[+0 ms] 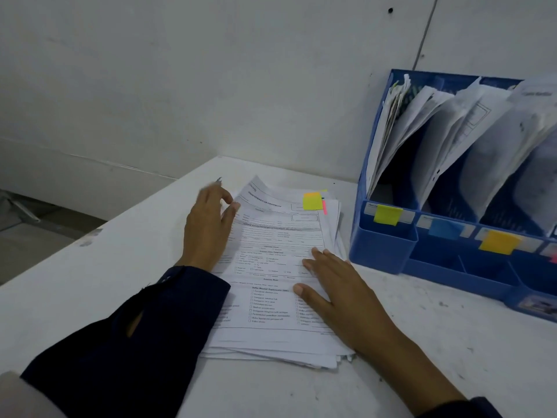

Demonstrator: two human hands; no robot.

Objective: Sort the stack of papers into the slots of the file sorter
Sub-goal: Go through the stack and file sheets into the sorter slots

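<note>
A stack of printed forms (271, 267) lies on the white table in front of me, with a yellow sticky tab (312, 202) at its top right corner. My left hand (208, 227) rests at the stack's left edge, its thumb and fingers at the lifted top-left corner of the top sheet. My right hand (340, 294) lies flat on the right side of the stack, fingers straight. The blue file sorter (388, 248) stands to the right. Its slots hold papers and carry a yellow label (387, 215), a blue label (445, 229) and an orange label (498, 242).
The white table (120, 282) ends at its left edge, where the floor shows below. A white wall rises behind the table and the sorter. The sorter's low front compartments (452, 267) face me.
</note>
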